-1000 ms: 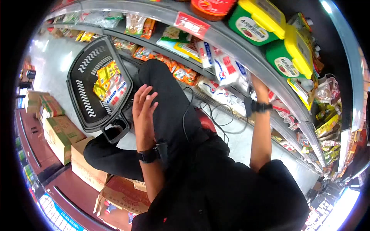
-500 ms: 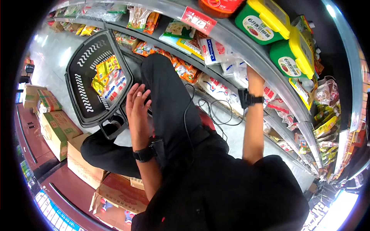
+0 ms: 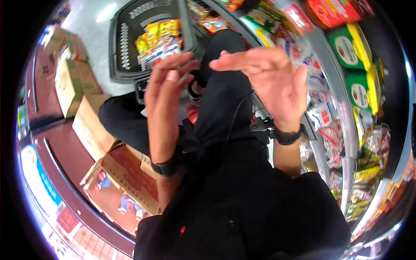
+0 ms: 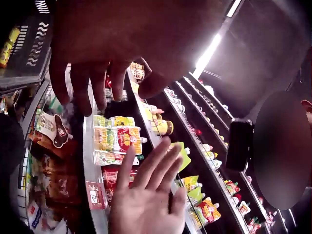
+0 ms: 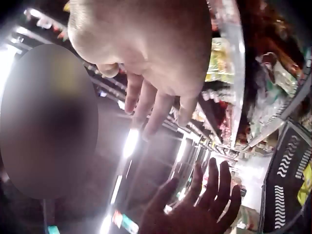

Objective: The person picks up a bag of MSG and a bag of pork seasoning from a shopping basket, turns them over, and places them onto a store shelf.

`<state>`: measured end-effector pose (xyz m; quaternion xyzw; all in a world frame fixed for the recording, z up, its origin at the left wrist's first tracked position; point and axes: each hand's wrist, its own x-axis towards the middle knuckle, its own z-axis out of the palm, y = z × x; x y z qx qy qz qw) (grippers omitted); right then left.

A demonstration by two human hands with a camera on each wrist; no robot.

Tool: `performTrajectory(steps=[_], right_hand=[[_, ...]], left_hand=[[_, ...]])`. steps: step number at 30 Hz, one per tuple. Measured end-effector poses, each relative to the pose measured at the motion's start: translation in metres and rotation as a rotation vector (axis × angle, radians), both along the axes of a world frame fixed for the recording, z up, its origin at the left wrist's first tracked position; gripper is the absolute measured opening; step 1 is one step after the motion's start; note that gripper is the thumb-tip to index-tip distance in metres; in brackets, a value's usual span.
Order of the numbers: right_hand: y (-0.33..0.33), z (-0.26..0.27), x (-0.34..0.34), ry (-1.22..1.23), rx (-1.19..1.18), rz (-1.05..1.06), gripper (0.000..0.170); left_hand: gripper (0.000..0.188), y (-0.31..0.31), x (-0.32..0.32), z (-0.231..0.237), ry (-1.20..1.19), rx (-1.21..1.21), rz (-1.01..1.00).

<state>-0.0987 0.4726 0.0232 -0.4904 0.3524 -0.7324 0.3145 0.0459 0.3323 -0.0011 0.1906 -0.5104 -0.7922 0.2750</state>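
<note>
Both of my hands are raised in front of my body, above my bent leg, with nothing held. The left hand (image 3: pixel 164 104) has its fingers extended and slightly bent, beside the near edge of a black shopping basket (image 3: pixel 114 54). In the basket lie yellow packets (image 3: pixel 162 30) and white-and-blue bags (image 3: pixel 161 53). My right hand (image 3: pixel 275 84) is spread with its palm showing, fingers pointing toward the left hand, a gap between the two. White printed bags (image 3: pixel 321 113) lie on the shelf to its right. In the left wrist view the right palm (image 4: pixel 148 207) faces the shelving side, fingers apart.
Shelf edges (image 3: pixel 331 65) run along my right side, with green tubs with yellow lids (image 3: pixel 359 93) and a red tub (image 3: pixel 331 13) on the upper level. Cardboard boxes (image 3: pixel 93 125) stand on my left, one open box (image 3: pixel 102 190) close by. A black cable (image 3: pixel 236 115) crosses my leg.
My right hand has come out of the shelf, empty, and moved left in front of me. The left hand has risen a little. The head view has swung to the right.
</note>
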Motion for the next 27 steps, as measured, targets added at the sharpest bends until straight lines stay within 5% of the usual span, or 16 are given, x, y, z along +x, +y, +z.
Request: performTrajectory(steps=[3, 7, 11, 17, 18, 24, 27], right_hand=[[-0.028, 0.031, 0.024, 0.592, 0.101, -0.02, 0.071], [-0.05, 0.038, 0.054, 1.014, -0.045, -0.067, 0.056], [-0.066, 0.034, 0.065, 1.007, -0.095, -0.043, 0.053], [-0.092, 0.028, 0.085, 0.945, -0.115, -0.008, 0.019], [-0.093, 0.027, 0.086, 0.932, -0.118, 0.02, 0.017], [-0.106, 0.036, 0.073, 1.016, 0.135, 0.092, 0.019], [-0.125, 0.019, 0.074, 0.805, 0.227, 0.027, 0.024]], left_hand=[[0.034, 0.006, 0.021, 0.014, 0.042, -0.097, -0.051], [0.03, 0.008, 0.041, 0.019, 0.109, 0.035, 0.01], [0.031, -0.005, 0.051, 0.022, 0.094, -0.098, 0.09], [0.027, -0.033, 0.07, 0.016, -0.138, -0.243, 0.186], [0.026, -0.045, 0.076, 0.002, -0.014, -0.257, 0.212], [0.023, -0.1, 0.13, -0.003, -0.203, -0.296, 0.442], [0.022, -0.111, 0.158, -0.014, -0.247, -0.291, 0.621]])
